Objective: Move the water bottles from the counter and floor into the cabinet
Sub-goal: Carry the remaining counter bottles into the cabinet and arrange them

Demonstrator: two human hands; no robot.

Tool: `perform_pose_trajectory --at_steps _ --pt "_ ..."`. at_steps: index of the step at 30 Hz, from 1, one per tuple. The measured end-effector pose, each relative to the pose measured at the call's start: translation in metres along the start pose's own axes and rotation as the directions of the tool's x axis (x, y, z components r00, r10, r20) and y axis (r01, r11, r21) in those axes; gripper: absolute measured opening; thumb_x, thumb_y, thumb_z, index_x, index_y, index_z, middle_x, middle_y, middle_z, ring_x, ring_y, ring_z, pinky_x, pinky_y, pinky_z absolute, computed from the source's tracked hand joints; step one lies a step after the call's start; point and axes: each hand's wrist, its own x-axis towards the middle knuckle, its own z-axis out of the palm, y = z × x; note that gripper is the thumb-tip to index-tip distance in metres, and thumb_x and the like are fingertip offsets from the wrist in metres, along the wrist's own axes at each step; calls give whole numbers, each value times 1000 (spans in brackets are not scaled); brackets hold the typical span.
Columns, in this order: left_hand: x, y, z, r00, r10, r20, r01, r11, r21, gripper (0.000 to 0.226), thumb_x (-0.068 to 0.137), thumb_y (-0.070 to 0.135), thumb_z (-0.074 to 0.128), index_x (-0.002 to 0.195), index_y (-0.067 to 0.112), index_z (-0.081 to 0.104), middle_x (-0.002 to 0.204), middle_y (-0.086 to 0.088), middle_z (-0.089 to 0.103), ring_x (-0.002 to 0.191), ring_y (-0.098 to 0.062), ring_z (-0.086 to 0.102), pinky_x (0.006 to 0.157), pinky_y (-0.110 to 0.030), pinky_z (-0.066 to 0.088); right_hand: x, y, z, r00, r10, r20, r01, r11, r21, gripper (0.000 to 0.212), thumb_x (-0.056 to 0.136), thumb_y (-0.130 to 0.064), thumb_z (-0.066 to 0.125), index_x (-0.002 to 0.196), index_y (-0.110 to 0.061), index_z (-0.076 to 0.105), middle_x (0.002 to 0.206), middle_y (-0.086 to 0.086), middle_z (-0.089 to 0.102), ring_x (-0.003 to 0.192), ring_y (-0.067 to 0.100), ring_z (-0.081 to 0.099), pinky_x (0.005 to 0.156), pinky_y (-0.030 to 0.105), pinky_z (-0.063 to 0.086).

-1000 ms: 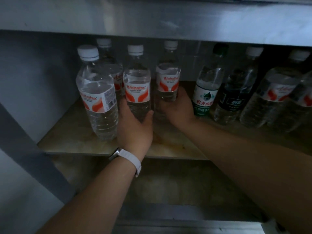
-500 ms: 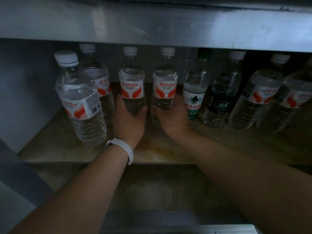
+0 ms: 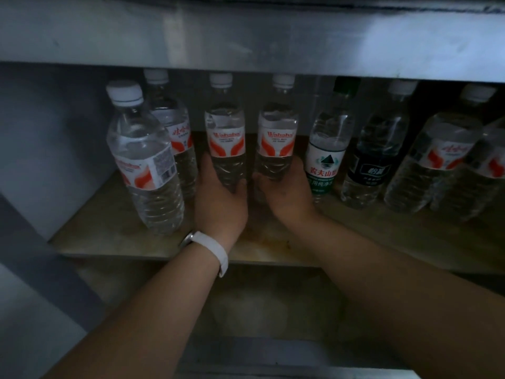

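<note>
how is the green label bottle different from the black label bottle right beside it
The green-label bottle wears a white and green label with red characters; the black-label bottle wears a black label with white characters. The green-label bottle has a dark cap, the black-label bottle a white one. Both are clear, upright and stand side by side on the cabinet shelf.

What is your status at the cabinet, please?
Left hand grips left Wahaha bottle; right hand grips right Wahaha bottle. Both upright, bases hidden. Green-label bottle close beside right hand.
</note>
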Motion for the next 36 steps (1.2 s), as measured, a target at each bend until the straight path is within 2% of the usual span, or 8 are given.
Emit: perform_pose_trajectory --at_steps 7,14,20,22,27,30,33,36 --pt "-11 8 -7 999 10 39 -9 999 -42 53 91 37 66 141 39 48 137 16 59 130 -7 54 109 -43 47 -23 -4 -8 998 -15 63 12 999 48 43 85 -27 74 100 -53 43 101 -28 56 90 -18 51 75 5 39" --pt "4 6 5 1000 2 -6 -2 1000 -15 63 84 52 58 142 29 49 138 9 59 130 -13 56 109 -44 49 -15 4 -10 997 41 67 -42 999 10 55 86 -34 71 133 -23 45 124 -8 59 107 6 56 84 23 45" --pt "-10 10 -9 999 -12 42 14 998 -60 52 92 37 69 140 37 49 135 17 60 128 -7 56 108 -45 49 -37 -9 -16 999 41 -32 -39 998 41 33 85 -31 72 96 -49 47 99 -24 56 90 -8 54 84 26 49" --pt "-23 15 -26 999 18 35 -16 998 -68 50 91 32 71 137 37 53 133 18 60 125 -4 56 106 -39 50 -52 -12 -15 996 48 -73 -46 999 26 40 84 -27 72 110 -46 48 114 -17 55 103 -2 54 93 30 49" --pt "-52 14 -76 899 271 -344 -265 962 68 47 83 13 72 127 1 57 128 -15 52 118 -19 54 103 -13 39 -71 -32 12 988 -28 152 39 997 -70 55 87 -22 69 134 -32 44 123 -18 45 111 -4 44 95 19 41" --pt "-41 9 -95 881 153 -448 -146 988 49 61 77 15 79 130 -1 53 135 -26 45 123 -25 50 104 -9 33 -63 -48 36 965 -59 255 83 993 -83 58 88 -27 69 140 -32 41 124 -23 42 114 -4 42 94 18 38" --pt "-19 2 -107 935 -61 -349 67 998 7 87 72 31 88 146 14 43 146 -9 44 133 -22 46 104 -18 34 -55 -53 54 950 -77 304 101 993 -64 59 88 -32 67 141 -30 41 137 -12 52 122 5 50 102 30 45" --pt "-8 -8 -114 970 -82 -231 77 997 -30 77 73 38 88 139 30 48 135 10 60 122 -10 60 99 -32 51 -48 -57 63 941 -73 330 99 993 -64 57 89 -39 66 140 -32 41 137 -9 54 122 7 52 100 33 47"
